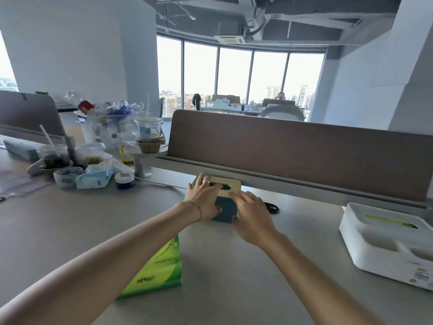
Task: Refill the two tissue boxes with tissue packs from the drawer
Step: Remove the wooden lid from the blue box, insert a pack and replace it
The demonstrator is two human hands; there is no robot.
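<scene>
A blue tissue box (225, 208) with a pale wooden lid (230, 184) stands on the desk by the brown divider. My left hand (203, 197) grips its left side, fingers over the lid's slot. On the box's right side rests my right hand (251, 214), fingers on the lid edge. A green tissue pack (157, 269) stands on the desk near me, partly behind my left forearm. At the right edge sits a white tissue box (384, 245) with green tissue showing in its slot.
Drink cups, a torn blue tissue pack (95, 177), a small jar (125, 179) and a bag of bottles crowd the desk's left. The brown divider (293, 151) runs behind the box. A dark object (271, 207) lies just right of my right hand.
</scene>
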